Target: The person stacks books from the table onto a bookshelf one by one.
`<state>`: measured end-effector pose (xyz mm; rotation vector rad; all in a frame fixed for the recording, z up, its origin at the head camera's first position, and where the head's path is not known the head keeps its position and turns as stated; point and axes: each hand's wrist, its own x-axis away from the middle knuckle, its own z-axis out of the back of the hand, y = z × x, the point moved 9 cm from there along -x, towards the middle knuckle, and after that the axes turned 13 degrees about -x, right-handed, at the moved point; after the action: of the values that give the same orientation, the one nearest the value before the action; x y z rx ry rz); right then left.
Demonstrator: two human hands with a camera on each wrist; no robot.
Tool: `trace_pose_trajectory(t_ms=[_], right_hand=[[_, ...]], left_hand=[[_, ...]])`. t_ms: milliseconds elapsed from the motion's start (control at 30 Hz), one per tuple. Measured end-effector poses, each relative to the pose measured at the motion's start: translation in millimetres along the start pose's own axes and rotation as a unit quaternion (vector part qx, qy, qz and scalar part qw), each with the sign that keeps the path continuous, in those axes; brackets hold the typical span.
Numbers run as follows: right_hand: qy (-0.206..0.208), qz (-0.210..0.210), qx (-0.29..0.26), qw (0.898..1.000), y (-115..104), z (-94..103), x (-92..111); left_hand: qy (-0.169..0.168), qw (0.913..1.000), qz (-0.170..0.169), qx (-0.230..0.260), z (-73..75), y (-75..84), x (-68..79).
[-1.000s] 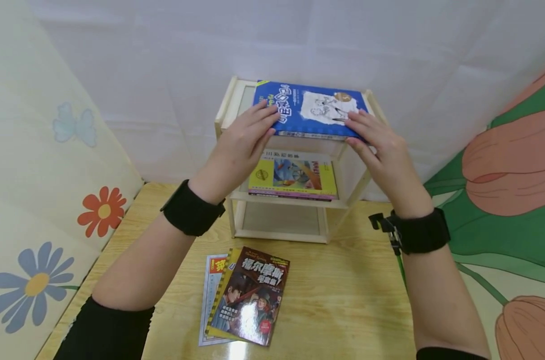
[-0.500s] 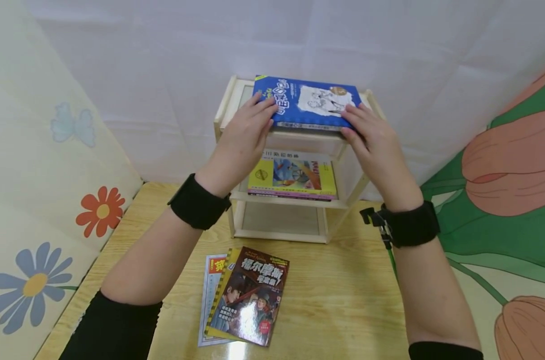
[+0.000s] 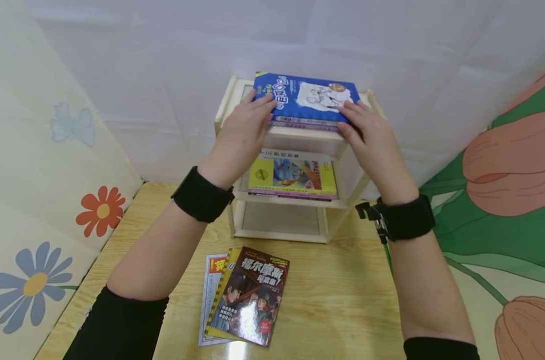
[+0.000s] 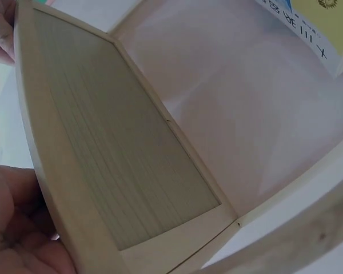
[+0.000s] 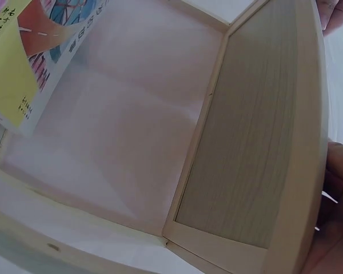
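On the top of a small pale wooden shelf rack (image 3: 285,132) lies a blue book (image 3: 301,92) with a drawn picture on its cover. Beneath it shows the purple spine of another book (image 3: 315,127). My left hand (image 3: 241,127) rests its extended fingers on the blue book's left end, its thumb near the front edge. At the opposite end, my right hand (image 3: 371,142) lays fairly straight fingers on the cover, thumb against the front corner. In both wrist views the rack's top board hides the books on it, and parts of the left hand (image 4: 23,234) and right hand (image 5: 337,211) show past its edge.
Yellow-covered books (image 3: 295,175) lie stacked on the middle shelf. In front of the rack, several overlapping books (image 3: 254,295) rest on the wooden table (image 3: 340,300). White cloth (image 3: 164,65) hangs behind, and flower-patterned panels (image 3: 52,200) stand at both sides.
Both hands and the blue book have shifted back over the rack's top. The purple spine under the blue book has come into view. The other books have stayed still.
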<state>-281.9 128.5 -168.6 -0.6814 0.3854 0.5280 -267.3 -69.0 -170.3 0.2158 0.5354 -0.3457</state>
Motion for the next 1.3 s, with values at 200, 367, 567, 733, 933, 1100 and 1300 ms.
trace_pose_trajectory(t_ms=[200,367,567,733,933,1100,1300], right_hand=[[-0.005,-0.005,0.0,1.0,-1,-1.1,-3],[-0.005,-0.006,0.006,1.0,0,-2.1,-4],[-0.008,0.004,0.031,0.999,0,-6.4,-3],[-0.008,0.013,0.055,0.998,1,-10.0,-3],[0.024,0.026,0.088,0.995,4,-11.6,1],[0.055,0.048,0.122,0.99,4,-12.9,12],[0.074,0.079,0.149,0.983,3,-18.1,32]], left_hand=[[-0.015,0.9997,0.02,-0.005,-1.3,-3.7,-2.3],[-0.016,0.9996,0.015,-0.019,-1.8,-3.7,-2.3],[-0.003,0.9976,-0.014,-0.067,-3.5,-1.3,-0.5],[-0.004,0.9907,-0.034,-0.131,-10.5,-0.5,5.0],[0.0,0.9786,-0.04,-0.202,-21.3,0.2,12.5],[0.034,0.9689,-0.053,-0.239,-24.9,4.5,21.5],[0.06,0.9679,-0.06,-0.236,-26.7,8.7,35.7]])
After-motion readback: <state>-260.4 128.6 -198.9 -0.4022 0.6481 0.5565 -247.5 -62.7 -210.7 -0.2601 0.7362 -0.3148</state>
